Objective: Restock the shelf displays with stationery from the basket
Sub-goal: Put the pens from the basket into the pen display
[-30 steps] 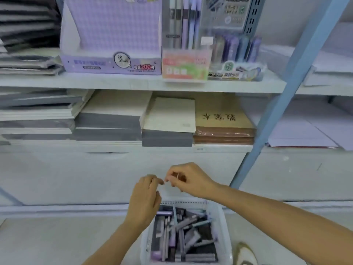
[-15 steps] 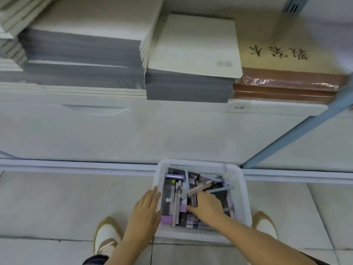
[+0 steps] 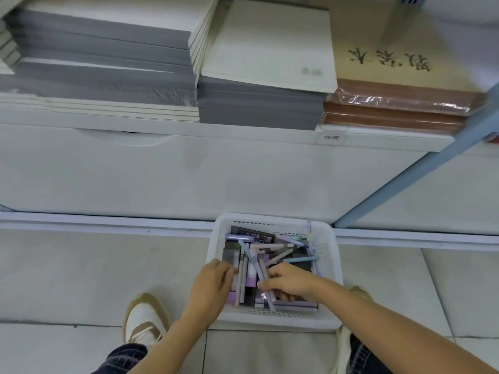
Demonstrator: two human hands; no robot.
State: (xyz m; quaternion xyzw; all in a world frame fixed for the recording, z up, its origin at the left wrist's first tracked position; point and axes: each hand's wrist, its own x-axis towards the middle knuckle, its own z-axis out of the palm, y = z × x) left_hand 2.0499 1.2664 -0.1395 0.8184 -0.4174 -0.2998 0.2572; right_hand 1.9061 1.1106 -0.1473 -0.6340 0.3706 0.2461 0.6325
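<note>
A white plastic basket [image 3: 330, 255] stands on the tiled floor against the shelf's base, filled with several purple, pink and blue pens [image 3: 272, 248] and dark packets. My right hand [image 3: 293, 282] is inside the basket, its fingers curled round a purple pen [image 3: 261, 268] that lies slanted across the pile. My left hand [image 3: 212, 288] lies over the basket's left rim with its fingers bent inward, the tips next to a pink pen [image 3: 239, 279]. Whether the left fingers hold anything is hidden.
Above the basket is a white cabinet front [image 3: 189, 171], and on the shelf over it grey notebook stacks [image 3: 108, 63], a cream-covered stack [image 3: 270, 49] and brown wrapped books [image 3: 399, 103]. A blue upright [image 3: 405, 184] slants at the right. My shoes [image 3: 144, 319] flank the basket.
The view has tipped down from the upper shelves to the floor. Both hands dropped from in front of the shelf into the basket; the right closed on a pen, the left fingers bent over the rim.
</note>
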